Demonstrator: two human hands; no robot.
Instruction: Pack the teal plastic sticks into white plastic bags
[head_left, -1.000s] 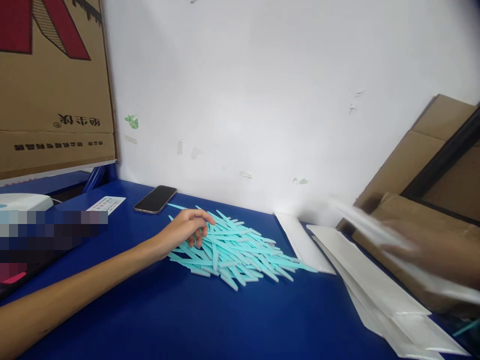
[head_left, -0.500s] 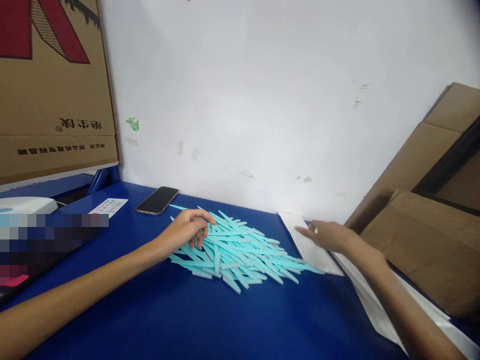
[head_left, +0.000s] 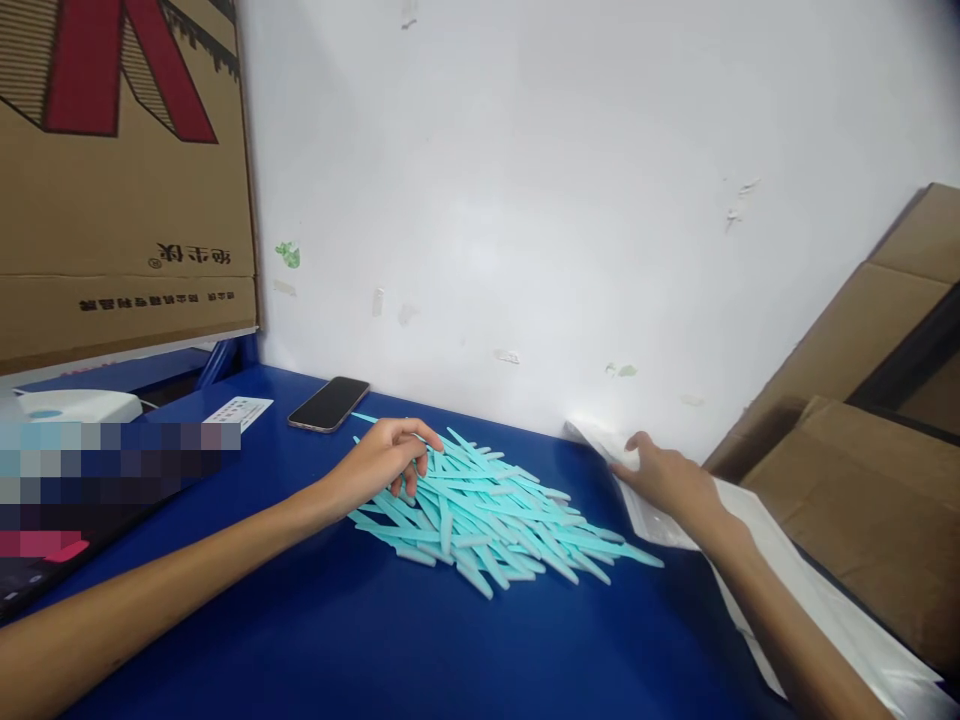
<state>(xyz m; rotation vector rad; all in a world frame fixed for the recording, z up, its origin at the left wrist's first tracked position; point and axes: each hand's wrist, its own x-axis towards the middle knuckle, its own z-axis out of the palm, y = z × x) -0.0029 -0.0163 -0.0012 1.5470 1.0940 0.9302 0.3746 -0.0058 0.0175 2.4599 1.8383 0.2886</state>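
Sticks (head_left: 487, 520) of turquoise plastic, flat and pointed, lie heaped at the middle of the blue desk (head_left: 315, 620), crossing one another in a loose fan that spreads toward 4 o'clock. The left hand (head_left: 386, 462) rests on the heap's 10 o'clock edge, fingers curled down among the top sticks; its grip is loose and half open, and whether it has actually pinched a stick cannot be told. The right hand (head_left: 667, 480) lies at 3 o'clock of the heap, palm down and fingers spread flat on a stack of clear plastic sleeves (head_left: 795, 590), pressing their near end rather than closing round them. That stack runs from the wall toward 5 o'clock, its near corner just beside the outermost stick tips.

At 11 o'clock of the heap a dark smartphone (head_left: 328, 404) lies face up, with a small printed card (head_left: 238, 412) to its left. Farther toward 9 o'clock sits a white device (head_left: 79, 405), partly hidden. A large cardboard box (head_left: 120, 180) with red print stands at the upper left, and brown cartons (head_left: 877, 440) lean against the white wall (head_left: 562, 200) at 2 o'clock.
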